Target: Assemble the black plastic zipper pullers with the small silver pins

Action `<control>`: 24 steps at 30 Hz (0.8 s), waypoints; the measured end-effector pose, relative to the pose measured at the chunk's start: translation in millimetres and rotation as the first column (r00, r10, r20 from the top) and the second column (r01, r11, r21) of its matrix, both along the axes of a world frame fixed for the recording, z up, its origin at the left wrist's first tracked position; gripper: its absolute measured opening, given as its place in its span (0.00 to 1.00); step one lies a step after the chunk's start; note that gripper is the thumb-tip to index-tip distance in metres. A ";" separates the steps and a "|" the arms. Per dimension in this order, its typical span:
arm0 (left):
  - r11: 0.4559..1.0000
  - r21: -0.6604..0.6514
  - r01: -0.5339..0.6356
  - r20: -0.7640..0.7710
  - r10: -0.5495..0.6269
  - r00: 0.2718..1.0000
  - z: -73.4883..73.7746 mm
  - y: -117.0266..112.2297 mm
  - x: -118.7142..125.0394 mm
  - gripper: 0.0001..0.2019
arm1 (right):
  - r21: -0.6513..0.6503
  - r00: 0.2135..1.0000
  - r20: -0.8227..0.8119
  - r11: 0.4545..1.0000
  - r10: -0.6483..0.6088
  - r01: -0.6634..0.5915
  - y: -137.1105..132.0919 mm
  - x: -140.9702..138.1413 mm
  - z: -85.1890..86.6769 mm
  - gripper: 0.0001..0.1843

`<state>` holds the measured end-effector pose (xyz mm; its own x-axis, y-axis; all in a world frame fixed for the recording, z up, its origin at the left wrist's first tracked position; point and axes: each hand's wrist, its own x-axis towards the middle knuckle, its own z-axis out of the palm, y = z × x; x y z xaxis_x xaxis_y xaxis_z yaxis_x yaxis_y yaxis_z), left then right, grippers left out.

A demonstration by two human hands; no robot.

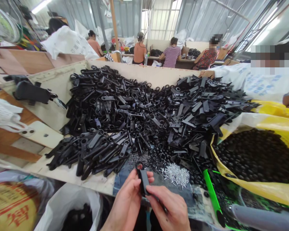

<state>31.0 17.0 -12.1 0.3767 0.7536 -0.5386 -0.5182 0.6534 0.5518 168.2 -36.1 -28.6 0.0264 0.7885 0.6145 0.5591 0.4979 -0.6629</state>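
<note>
Both hands, left [126, 200] and right [170, 208], clamp one black plastic arm [144, 181] upright between them at the desk's [62, 173] near edge, close to the silver pins [175, 175] and the heaped black parts [139, 112], all within reach
</note>
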 end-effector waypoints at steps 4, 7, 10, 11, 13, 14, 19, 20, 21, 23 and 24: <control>0.999 -0.013 0.030 0.009 -0.030 0.999 2.6 0.7 -0.5 0.15 | 0.015 0.999 -0.039 1.000 0.005 -0.004 -0.9 -0.5 3.1 0.10; 1.000 0.007 0.030 0.011 -0.030 0.999 2.8 -0.4 -1.4 0.15 | -0.019 0.998 -0.068 1.000 -0.013 0.012 -1.0 -0.6 4.1 0.11; 0.999 0.023 0.037 -0.014 -0.037 0.999 0.7 -2.4 -2.2 0.15 | -0.049 0.996 -0.089 0.999 0.001 -0.005 -1.2 -0.8 2.9 0.14; 0.999 0.024 0.045 -0.016 -0.045 0.999 0.2 -2.7 -2.4 0.14 | -0.051 0.995 -0.095 0.999 0.010 -0.014 -1.3 -1.1 1.8 0.15; 0.998 0.014 0.067 -0.002 -0.067 0.998 0.2 -2.6 -2.5 0.13 | -0.053 0.995 -0.097 0.998 0.021 -0.026 -2.1 -2.3 -1.5 0.16; 0.997 0.005 0.074 0.011 -0.075 0.997 0.7 -2.3 -2.4 0.13 | -0.052 0.995 -0.096 0.998 0.012 -0.017 -2.7 -3.2 -3.6 0.15; 0.995 -0.030 0.097 0.058 -0.095 0.994 3.9 -2.6 0.8 0.12 | -0.083 0.990 -0.091 0.992 -0.104 0.096 -6.3 -5.8 -12.5 0.12; 0.995 -0.025 0.099 0.054 -0.097 0.994 3.7 -3.3 1.6 0.13 | -0.092 0.991 -0.086 0.992 -0.100 0.092 -6.7 -5.4 -12.9 0.13; 0.995 -0.018 0.101 0.042 -0.100 0.994 3.2 -4.1 2.2 0.14 | -0.100 0.993 -0.080 0.992 -0.087 0.079 -7.1 -4.8 -12.9 0.15; 0.994 -0.008 0.106 0.005 -0.106 0.994 1.0 -5.8 2.8 0.17 | -0.092 0.995 -0.067 0.994 -0.068 0.062 -8.2 -3.5 -12.7 0.17; 0.994 0.001 0.105 -0.018 -0.105 0.994 -0.5 -6.6 2.9 0.18 | -0.080 0.996 -0.058 0.995 -0.070 0.066 -9.4 -3.1 -12.8 0.18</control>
<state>33.9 10.4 -12.6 0.4438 0.7115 -0.5448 -0.4369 0.7026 0.5617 165.1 -45.5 -41.4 0.1168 0.8288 0.5472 0.5477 0.4059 -0.7316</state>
